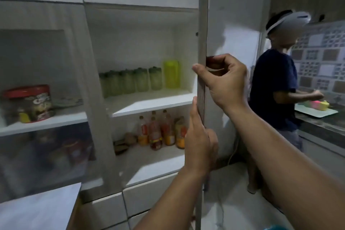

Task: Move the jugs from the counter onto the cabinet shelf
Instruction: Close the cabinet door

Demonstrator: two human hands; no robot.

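The cabinet door (203,24) stands open, seen edge-on. My right hand (224,78) grips its edge at mid height, thumb on the near side. My left hand (198,136) holds the same edge lower down. Behind the door, the upper cabinet shelf (149,103) carries a yellow-green jug (171,73) at the right and several green-lidded clear jars (130,82) in a row. No jug on a counter is in view.
The lower shelf holds several sauce bottles (160,132). A red-lidded snack jar (29,103) stands behind the left glass door. A person in a dark shirt (274,89) works at the counter (324,123) on the right. A white surface (37,209) lies bottom left.
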